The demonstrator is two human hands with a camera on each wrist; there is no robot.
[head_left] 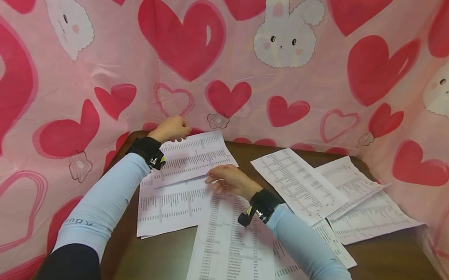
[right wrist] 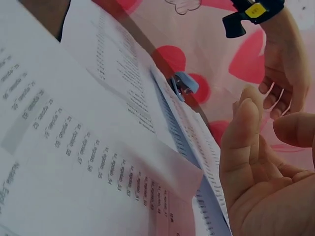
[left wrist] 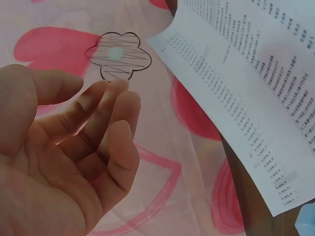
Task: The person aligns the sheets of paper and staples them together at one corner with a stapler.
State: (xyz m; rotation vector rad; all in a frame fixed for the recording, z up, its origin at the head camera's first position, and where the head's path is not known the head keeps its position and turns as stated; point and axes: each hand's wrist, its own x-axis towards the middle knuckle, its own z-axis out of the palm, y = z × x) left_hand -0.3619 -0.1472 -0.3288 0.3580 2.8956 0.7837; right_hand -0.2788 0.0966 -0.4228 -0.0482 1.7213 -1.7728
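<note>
Above the far left edge of the table, my left hand [head_left: 170, 128] hovers with loosely bent fingers; the left wrist view shows nothing between the thumb and fingers [left wrist: 123, 152]. Beside it, printed sheets [head_left: 194, 155] lie overlapping. My right hand [head_left: 230, 179] is over the top end of a long printed sheet [head_left: 234, 253], its fingers [right wrist: 241, 128] relaxed and holding nothing. Whether it touches the paper I cannot tell. A small light-blue object [right wrist: 184, 84], like a stapler, lies by the sheets' far edge in the right wrist view; the head view does not show it.
Several more printed sheets [head_left: 301, 183] overlap on the right side of the brown table [head_left: 155, 264]. One sheet [head_left: 379, 218] reaches the right edge. A pink cloth [head_left: 319, 86] with hearts and rabbits hangs around the back and sides.
</note>
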